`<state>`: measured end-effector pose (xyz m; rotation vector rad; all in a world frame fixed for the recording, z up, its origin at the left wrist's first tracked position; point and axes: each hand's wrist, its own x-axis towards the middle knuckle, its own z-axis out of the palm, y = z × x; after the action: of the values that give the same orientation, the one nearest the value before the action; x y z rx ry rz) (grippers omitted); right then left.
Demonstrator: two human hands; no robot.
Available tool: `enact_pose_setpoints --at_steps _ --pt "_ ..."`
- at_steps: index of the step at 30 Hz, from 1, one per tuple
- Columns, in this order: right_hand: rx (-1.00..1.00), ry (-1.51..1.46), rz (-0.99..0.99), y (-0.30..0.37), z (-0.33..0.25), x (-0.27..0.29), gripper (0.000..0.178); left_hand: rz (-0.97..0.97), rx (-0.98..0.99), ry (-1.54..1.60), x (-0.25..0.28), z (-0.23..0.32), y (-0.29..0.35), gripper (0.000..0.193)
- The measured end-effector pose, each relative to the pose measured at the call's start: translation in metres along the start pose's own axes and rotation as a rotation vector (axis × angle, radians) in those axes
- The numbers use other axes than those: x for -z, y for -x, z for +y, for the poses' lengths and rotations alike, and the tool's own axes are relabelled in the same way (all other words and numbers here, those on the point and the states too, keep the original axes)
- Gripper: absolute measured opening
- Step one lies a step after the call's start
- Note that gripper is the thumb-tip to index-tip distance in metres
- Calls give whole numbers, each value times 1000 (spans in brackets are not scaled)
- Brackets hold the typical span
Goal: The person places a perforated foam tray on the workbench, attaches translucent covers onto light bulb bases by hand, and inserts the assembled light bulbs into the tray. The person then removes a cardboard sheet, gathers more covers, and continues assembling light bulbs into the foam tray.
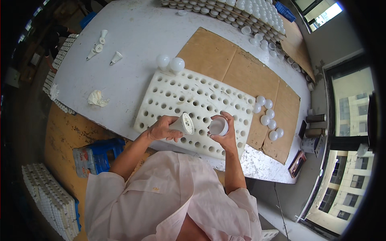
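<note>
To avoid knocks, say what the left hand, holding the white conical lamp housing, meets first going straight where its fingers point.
Probably the white round hollow cup in the right hand; depth is unclear.

The bulb housing (180, 124) and cup (218, 127) are white, the hole-dotted board (201, 152) off-white, the cardboard (213, 52) brown.

Left hand (162, 128), right hand (227, 136) apart, both curled in grip.

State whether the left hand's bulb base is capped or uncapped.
Uncapped: the bulb base shows its inner disc bare at the wide end.
</note>
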<state>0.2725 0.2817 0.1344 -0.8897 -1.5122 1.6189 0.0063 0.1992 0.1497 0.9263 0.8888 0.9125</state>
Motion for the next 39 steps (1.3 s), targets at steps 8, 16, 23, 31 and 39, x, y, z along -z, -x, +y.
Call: enact_pose_setpoints --at_steps 8,16,23,31,39 --pt "-29 105 -81 12 -17 -39 80 -38 144 -146 -7 17 2 46" --pt "110 390 -135 12 -19 -48 77 -115 142 -163 -3 15 2 47" --pt "75 415 -174 13 -26 -59 75 -96 123 -193 -3 10 2 45" --pt "120 472 -147 13 -34 -53 75 -77 100 -199 -1 11 8 44" --pt "119 477 -211 12 -31 -58 78 -44 103 -227 -5 10 12 43"
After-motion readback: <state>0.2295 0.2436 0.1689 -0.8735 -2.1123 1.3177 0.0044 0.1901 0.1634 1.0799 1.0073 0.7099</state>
